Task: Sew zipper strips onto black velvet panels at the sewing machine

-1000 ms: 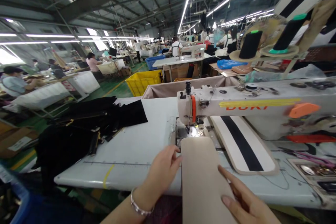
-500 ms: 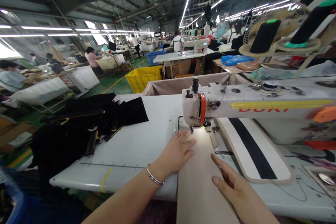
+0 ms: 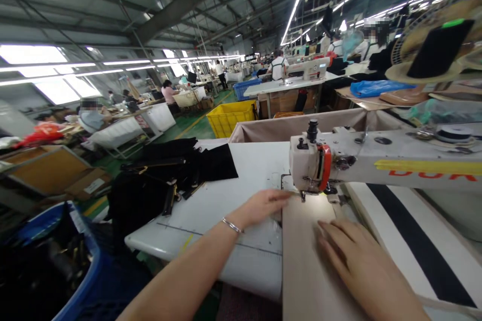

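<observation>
A long beige fabric panel [image 3: 301, 261] lies under the presser foot of a white sewing machine [image 3: 307, 165] and runs back toward me. My left hand [image 3: 265, 205], with a bracelet at the wrist, is at the panel's left edge just beside the needle. Its fingers and thumb are pressed together on that edge, slightly blurred. Flat on the panel's right side rests my right hand [image 3: 356, 251], fingers stretched forward and holding nothing. Right of it, a white panel with a dark stripe [image 3: 410, 230] lies partly beneath the machine arm.
Black fabric pieces with zips [image 3: 176, 170] are heaped on the table's left. A blue basket [image 3: 94, 261] of dark items stands lower left. Beyond the table are a beige cloth-lined bin [image 3: 263, 130] and a yellow crate [image 3: 229, 118]. A black thread cone [image 3: 439, 52] stands upper right. Several people work farther off.
The view has swung left, bringing the blue basket further into sight. My left hand has gone from lying spread on the panel to its left edge. My right hand lies flatter on the panel.
</observation>
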Demonstrator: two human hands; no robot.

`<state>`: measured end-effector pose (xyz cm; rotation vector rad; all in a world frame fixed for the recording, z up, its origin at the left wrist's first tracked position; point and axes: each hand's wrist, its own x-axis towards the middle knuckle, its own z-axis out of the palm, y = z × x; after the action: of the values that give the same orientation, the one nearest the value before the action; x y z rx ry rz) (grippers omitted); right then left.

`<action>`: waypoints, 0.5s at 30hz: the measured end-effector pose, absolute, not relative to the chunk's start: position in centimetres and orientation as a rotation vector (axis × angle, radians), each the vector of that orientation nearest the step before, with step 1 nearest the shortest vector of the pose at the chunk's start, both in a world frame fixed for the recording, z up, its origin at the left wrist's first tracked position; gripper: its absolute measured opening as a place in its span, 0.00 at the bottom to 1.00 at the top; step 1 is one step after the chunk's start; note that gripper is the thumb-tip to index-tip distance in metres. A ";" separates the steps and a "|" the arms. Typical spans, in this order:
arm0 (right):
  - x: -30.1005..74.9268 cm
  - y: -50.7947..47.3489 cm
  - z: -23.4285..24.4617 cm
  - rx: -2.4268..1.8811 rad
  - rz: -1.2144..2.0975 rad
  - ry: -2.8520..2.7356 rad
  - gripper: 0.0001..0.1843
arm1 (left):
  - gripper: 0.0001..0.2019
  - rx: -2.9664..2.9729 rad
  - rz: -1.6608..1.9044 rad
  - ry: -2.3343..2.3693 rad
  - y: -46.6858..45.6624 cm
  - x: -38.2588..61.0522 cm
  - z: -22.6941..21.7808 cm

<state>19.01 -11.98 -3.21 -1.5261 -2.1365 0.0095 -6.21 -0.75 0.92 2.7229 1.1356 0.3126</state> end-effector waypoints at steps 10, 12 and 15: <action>18.8 -9.9 -5.7 -1.459 -0.186 -2.229 0.23 | 0.14 2.630 0.031 2.041 6.2 -18.1 2.4; 18.8 -9.9 -5.5 -1.464 -0.183 -2.233 0.23 | 0.12 2.676 0.008 1.998 5.7 -17.6 2.4; 18.7 -9.9 -5.3 -1.469 -0.187 -2.240 0.23 | 0.11 2.758 0.013 1.909 4.3 -16.8 1.9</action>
<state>18.74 -9.89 -5.33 -1.4693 -2.2397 -0.1868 -16.76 4.30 1.91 2.7584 1.9086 0.0128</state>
